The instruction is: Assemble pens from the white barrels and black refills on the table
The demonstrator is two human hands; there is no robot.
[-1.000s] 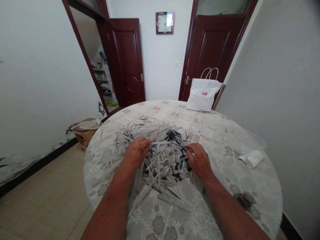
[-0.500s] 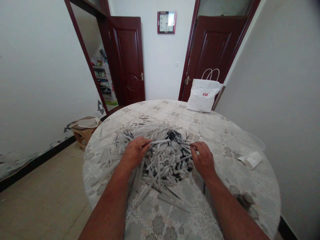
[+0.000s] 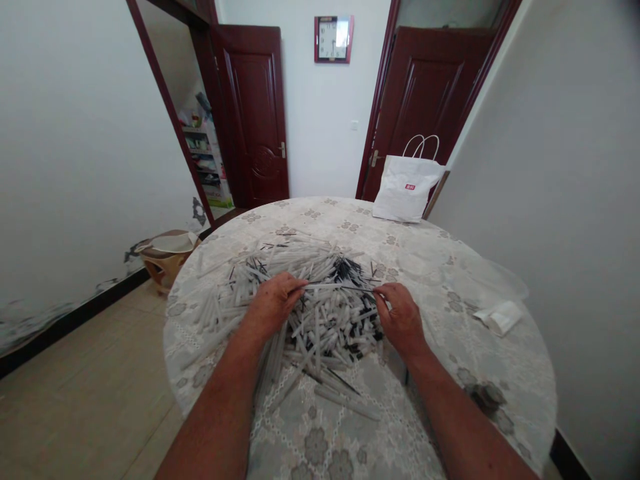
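My left hand [image 3: 277, 301] pinches a slim whitish tube [image 3: 324, 287] by its left end, level above the pile. Opposite it, my right hand [image 3: 401, 317] grips a thin dark rod [image 3: 359, 289] between thumb and fingers. The rod's left end meets the tube's right end; whether it sits inside cannot be made out. Beneath both hands spreads a heap of whitish tubes [image 3: 327, 327], mixed with short white and black pieces. A bunch of thin black rods [image 3: 346, 268] lies just behind the held tube.
The round table wears a flowered cloth [image 3: 320, 447]. A white paper bag [image 3: 407, 190] stands at its back right edge. Crumpled white wrapping [image 3: 500, 319] and a small dark object [image 3: 486, 398] lie on the right. A brown stool [image 3: 167, 257] stands on the floor at left.
My right hand has moved left, bringing the dark rod from apart to the tube's end. The left hand has barely shifted and still holds the tube.
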